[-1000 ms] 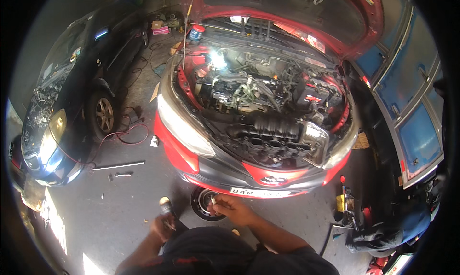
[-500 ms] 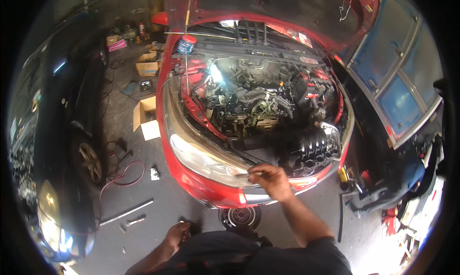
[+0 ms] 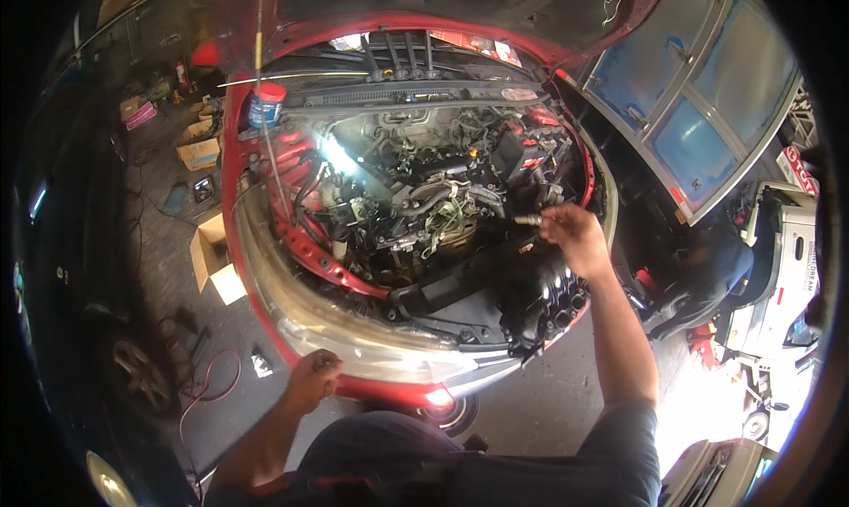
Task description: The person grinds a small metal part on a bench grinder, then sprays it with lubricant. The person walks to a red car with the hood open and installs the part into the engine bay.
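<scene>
**Right hand with a small metal part over the open engine bay**

Head view. Your right hand (image 3: 577,237) reaches over the right side of the engine bay (image 3: 416,198) of the red car (image 3: 292,251). Its fingers are closed around one end of a small metal cylinder (image 3: 528,219), whose free end sticks out of the grip to the left, toward the middle of the engine. The cylinder is short, pale and shiny; finer detail is too small to tell. It hovers just above the black intake manifold (image 3: 544,299), which lies loose across the front right corner of the bay, just below your wrist.

Your left hand (image 3: 311,381) sits low at the front of the car, curled into a loose fist against the bumper edge beside the headlight (image 3: 354,339); you cannot tell whether it holds anything.

The raised bonnet (image 3: 442,3) bounds the space above; a prop rod (image 3: 265,136) stands at the left edge of the bay beside a blue can with a red cap (image 3: 264,106). Open floor (image 3: 566,401) lies to the right of your right forearm. Cardboard boxes (image 3: 212,259) lie on the ground left of the car.
</scene>
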`<state>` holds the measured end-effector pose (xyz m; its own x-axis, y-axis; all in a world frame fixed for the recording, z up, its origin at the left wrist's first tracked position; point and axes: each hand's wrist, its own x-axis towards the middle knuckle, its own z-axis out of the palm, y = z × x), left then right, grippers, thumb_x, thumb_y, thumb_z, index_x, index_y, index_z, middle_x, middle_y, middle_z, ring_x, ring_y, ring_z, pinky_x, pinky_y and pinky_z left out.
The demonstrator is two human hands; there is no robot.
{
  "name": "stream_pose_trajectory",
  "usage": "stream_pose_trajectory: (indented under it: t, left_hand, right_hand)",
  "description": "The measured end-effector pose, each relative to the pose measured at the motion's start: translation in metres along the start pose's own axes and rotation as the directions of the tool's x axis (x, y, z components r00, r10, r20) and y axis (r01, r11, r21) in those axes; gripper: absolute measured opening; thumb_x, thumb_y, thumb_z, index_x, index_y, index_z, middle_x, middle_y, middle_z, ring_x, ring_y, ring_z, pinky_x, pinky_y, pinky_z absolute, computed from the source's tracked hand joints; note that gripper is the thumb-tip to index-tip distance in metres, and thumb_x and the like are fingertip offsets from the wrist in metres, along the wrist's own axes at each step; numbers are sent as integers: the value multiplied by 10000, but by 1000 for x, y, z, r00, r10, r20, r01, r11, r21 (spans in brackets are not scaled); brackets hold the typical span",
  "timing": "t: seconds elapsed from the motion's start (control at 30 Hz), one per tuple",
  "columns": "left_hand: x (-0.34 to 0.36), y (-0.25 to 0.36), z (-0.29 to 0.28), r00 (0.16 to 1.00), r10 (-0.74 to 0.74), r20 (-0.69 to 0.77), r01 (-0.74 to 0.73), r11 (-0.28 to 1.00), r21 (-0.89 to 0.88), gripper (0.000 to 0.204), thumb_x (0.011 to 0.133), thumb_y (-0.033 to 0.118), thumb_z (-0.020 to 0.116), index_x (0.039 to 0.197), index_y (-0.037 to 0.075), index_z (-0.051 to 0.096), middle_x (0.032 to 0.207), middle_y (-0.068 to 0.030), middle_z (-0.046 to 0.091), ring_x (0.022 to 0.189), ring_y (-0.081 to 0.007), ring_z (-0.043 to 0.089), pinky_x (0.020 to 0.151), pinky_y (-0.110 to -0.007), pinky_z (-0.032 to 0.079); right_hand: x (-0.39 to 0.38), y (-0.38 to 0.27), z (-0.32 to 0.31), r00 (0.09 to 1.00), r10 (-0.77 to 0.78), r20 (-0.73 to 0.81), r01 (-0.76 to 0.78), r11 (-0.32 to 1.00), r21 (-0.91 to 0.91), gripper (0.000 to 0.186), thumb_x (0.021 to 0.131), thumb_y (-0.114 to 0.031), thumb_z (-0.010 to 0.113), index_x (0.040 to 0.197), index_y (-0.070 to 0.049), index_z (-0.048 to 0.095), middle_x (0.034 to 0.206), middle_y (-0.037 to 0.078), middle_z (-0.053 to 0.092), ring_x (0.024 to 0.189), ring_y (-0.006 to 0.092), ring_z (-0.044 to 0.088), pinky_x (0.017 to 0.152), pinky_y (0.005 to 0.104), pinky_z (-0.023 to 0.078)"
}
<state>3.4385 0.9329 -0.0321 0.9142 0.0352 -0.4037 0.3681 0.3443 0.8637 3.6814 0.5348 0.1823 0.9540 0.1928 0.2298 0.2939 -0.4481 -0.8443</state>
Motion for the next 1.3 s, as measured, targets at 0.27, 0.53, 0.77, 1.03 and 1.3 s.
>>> stream_pose_trajectory:
  t: [0.27,0.53,0.77,1.03,1.3]
  left_hand:
    - [91,92,-16,991,130,4,-127,976,-174,84,876,61,609,911,72,534,634,15,455,458,-53,378,397,-220,266]
    - [261,193,3,935,206,289,-242,966,95,146,863,55,694,904,63,555,674,17,530,524,-33,450,458,-209,357]
    - [337,210,13,824,348,446,-545,703,457,164,809,50,739,874,51,588,749,2,602,639,-41,525,576,-213,423]
    - [348,190,3,849,336,409,-508,732,453,169,775,78,765,828,55,606,738,-33,643,643,-89,591,596,-238,455]
    - [346,198,8,834,274,478,-530,640,557,175,755,97,786,812,56,626,707,-52,664,630,-118,646,594,-256,489]
  right_hand:
    - [200,103,32,995,-99,28,97,820,-564,175,815,-92,684,973,-19,670,866,153,707,838,255,701,747,349,540]
    - [311,223,96,995,-35,-92,-32,772,-635,137,808,-129,680,923,-57,694,867,170,698,846,349,680,773,411,537]
    - [337,263,124,993,97,-67,-117,714,-690,159,793,-112,642,933,-46,682,881,193,688,866,373,669,781,440,535]
    - [347,277,131,995,103,11,-64,691,-720,201,783,-106,631,967,-40,676,924,199,683,917,379,652,815,437,527]
    - [358,291,128,959,271,85,-98,595,-798,234,779,-109,621,998,-81,698,968,210,677,954,380,649,845,448,520]
